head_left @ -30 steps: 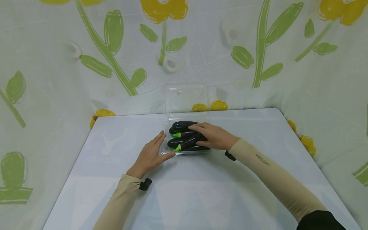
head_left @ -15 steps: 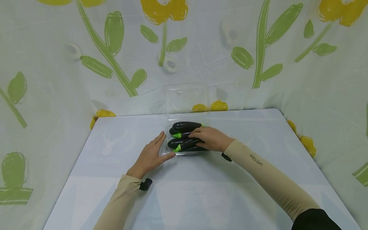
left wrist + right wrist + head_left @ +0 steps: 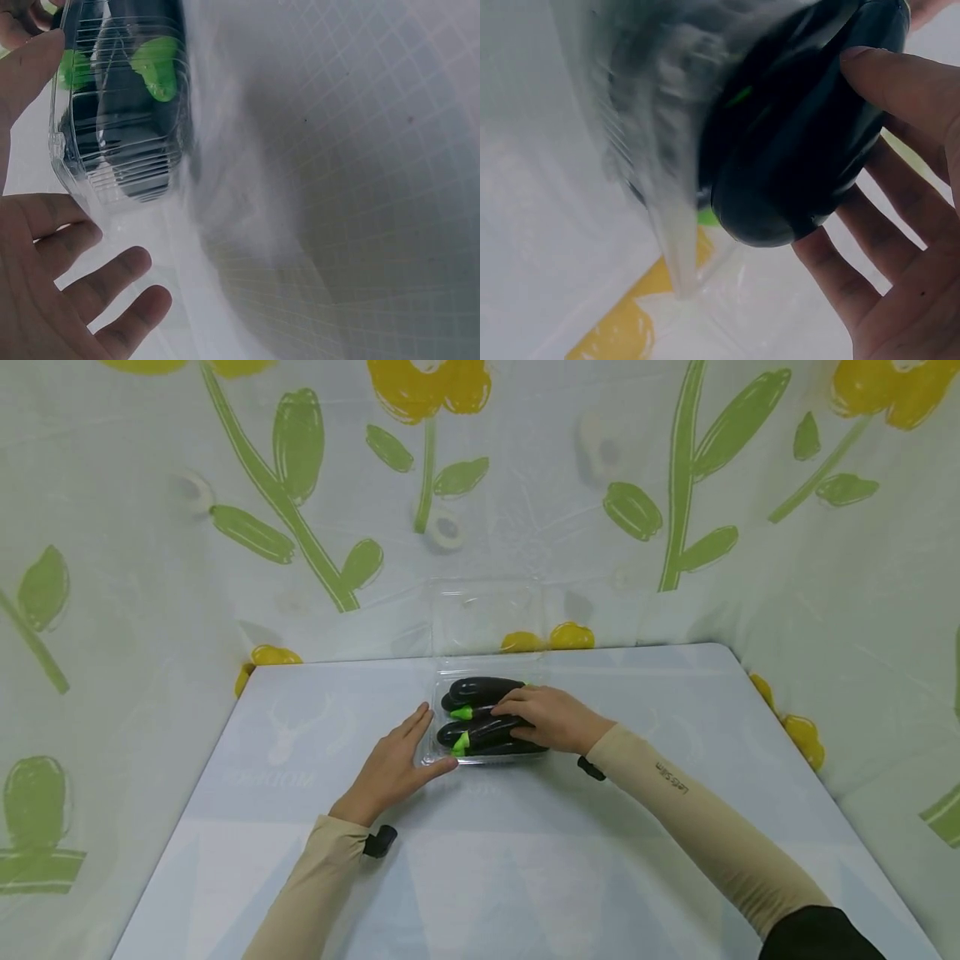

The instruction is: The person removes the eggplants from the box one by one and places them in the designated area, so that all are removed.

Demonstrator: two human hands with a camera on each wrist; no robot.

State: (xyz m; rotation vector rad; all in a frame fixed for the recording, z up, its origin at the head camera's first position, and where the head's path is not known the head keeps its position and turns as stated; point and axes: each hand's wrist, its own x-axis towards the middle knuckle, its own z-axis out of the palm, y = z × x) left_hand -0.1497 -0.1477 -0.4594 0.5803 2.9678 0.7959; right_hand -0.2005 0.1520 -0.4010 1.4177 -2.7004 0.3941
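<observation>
Several dark eggplants with green caps lie in a clear plastic clamshell box [image 3: 487, 761]. My right hand [image 3: 558, 720] grips the top front eggplant [image 3: 491, 733] near its thick right end. In the right wrist view, the thumb lies on one side of this eggplant [image 3: 795, 172] and the fingers reach round the other. Behind it, another eggplant [image 3: 483, 687] rests along the back of the box. My left hand [image 3: 390, 768] is spread at the box's left front corner, fingers extended. The left wrist view shows its thumb against the ribbed box wall [image 3: 120, 180].
The transparent lid [image 3: 487, 610] stands raised at the back of the box, against the flower-patterned curtain [image 3: 525, 527]. The box sits near the rear edge of a white table [image 3: 600, 877].
My right hand has shifted slightly left and toward me, uncovering the rear eggplant's right end. The gripped eggplant's green cap has turned a little. My left hand has stayed put.
</observation>
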